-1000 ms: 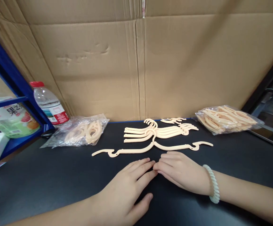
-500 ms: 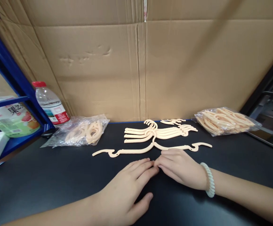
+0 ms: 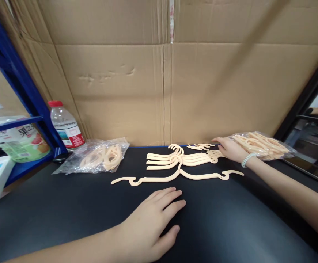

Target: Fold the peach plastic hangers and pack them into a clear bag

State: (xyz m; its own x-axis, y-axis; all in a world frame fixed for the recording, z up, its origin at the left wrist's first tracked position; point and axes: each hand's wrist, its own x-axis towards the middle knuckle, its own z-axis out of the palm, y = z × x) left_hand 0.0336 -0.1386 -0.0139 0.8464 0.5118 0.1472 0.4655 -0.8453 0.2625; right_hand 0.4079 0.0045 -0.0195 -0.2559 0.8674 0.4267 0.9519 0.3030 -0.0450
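Note:
My left hand (image 3: 156, 221) rests flat on the black tabletop (image 3: 216, 215), its fingers spread and nothing in them. Farther back on the right, my right hand (image 3: 230, 149) reaches over the table with its fingers stretched out. It is beside the small loose cream pieces (image 3: 200, 147) and the end of a row of cream folding hangers (image 3: 196, 159); I see nothing held in it. In front of that row lies one spread hanger (image 3: 159, 179), with a notched, curved piece at each end.
A clear bag of cream hanger parts (image 3: 263, 145) lies back right, close to my right wrist. Another clear bag (image 3: 104, 157) lies back left, near a red-capped bottle (image 3: 67, 126) and a blue rack (image 3: 24, 84). Cardboard (image 3: 120, 91) stands along the back.
My right hand has left its place at my left fingertips and moved away, back and to the right. My left hand has stayed nearly still. The view has tilted slightly upward.

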